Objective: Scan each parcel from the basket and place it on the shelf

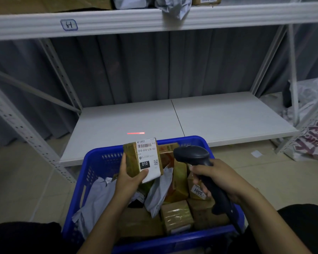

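My left hand (pixel 129 177) grips a small brown box parcel (pixel 131 162) above the blue basket (pixel 99 162), its white label facing me with a barcode and "010". To its right, my right hand (pixel 218 178) holds a black handheld scanner (pixel 195 156), its head level with the parcel. The scanner's red line (pixel 135 133) falls on the white lower shelf (pixel 218 118) just beyond the parcel's top edge. The basket holds several brown boxes and grey mailer bags.
An upper shelf (pixel 154 19), tagged "64" at the left, carries boxes and grey bags, one hanging over its edge. Grey shelf uprights stand at left and right. White printed bags lie on the floor at far right. My knees flank the basket.
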A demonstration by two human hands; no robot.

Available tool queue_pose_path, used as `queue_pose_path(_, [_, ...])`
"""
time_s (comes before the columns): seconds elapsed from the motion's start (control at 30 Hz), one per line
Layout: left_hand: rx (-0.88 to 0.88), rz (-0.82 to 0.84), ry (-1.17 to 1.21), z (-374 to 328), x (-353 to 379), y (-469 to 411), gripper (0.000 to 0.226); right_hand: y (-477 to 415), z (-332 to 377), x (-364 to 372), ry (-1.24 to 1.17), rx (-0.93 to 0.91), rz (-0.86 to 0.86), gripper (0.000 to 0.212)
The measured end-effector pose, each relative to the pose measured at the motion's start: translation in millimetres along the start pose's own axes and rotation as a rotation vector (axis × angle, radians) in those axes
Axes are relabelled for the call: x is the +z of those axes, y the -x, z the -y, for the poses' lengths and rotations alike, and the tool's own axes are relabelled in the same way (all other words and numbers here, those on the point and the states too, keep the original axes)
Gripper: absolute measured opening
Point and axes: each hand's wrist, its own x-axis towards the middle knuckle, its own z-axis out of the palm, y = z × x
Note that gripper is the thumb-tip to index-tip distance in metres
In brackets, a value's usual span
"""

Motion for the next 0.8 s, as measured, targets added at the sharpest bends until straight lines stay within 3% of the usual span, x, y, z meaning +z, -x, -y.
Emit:
queue_pose_path(0.33, [0.021,0.021,-0.013,-12,2,9,0.092,3,2,-1,-0.018,-0.048,-0.057,0.021])
queue_pose_path(0.53, [0.1,0.06,0.034,-55,13,11,0.067,1,10,-4,-0.079,-0.166,-0.233,0.016])
queue_pose_path(0.8, [0.216,0.277,0.183,-170,50,11,0.037,-1,62,-34,-0.133,-0.395,-0.375,0.017])
